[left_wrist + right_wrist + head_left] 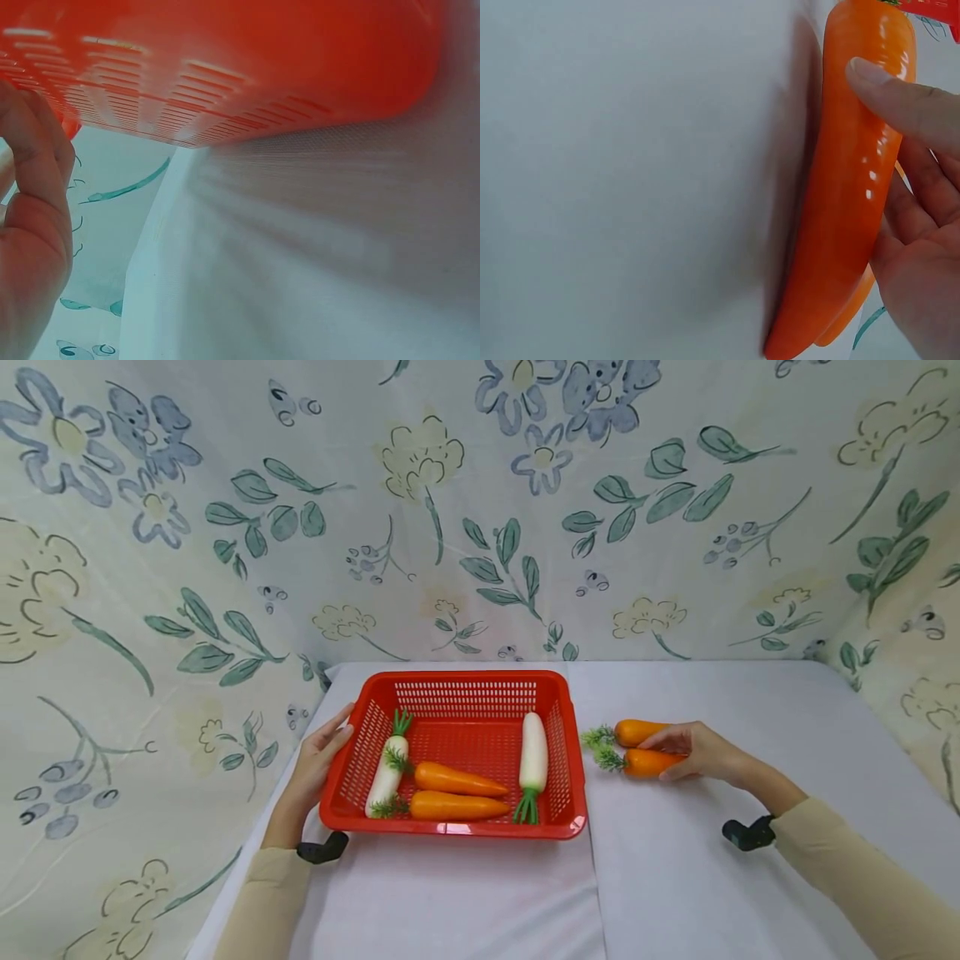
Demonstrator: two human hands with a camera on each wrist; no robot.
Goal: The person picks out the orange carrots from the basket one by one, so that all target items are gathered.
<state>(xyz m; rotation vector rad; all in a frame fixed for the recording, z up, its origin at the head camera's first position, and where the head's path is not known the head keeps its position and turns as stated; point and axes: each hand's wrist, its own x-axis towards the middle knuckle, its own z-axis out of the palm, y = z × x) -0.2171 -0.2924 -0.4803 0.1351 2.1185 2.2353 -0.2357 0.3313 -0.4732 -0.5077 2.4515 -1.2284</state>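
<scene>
My right hand point(697, 752) grips an orange carrot point(851, 172) with a green leafy top, lying on the white cloth. In the right wrist view the thumb presses on its near side and the fingers sit behind it. A second carrot point(637, 732) lies just beyond, partly covered by the fingers. At the left side of a red basket point(453, 827), my left hand point(311, 768) touches the outer wall, fingertips at the rim. Inside the basket are two carrots point(459, 806) side by side, a white radish point(387, 772) at the left and another white radish point(533, 752) at the right.
A white cloth point(465, 893) covers the table, with a seam running right of the basket. Floral fabric point(480, 585) hangs behind and along both sides. Each wrist wears a small black camera point(322, 848).
</scene>
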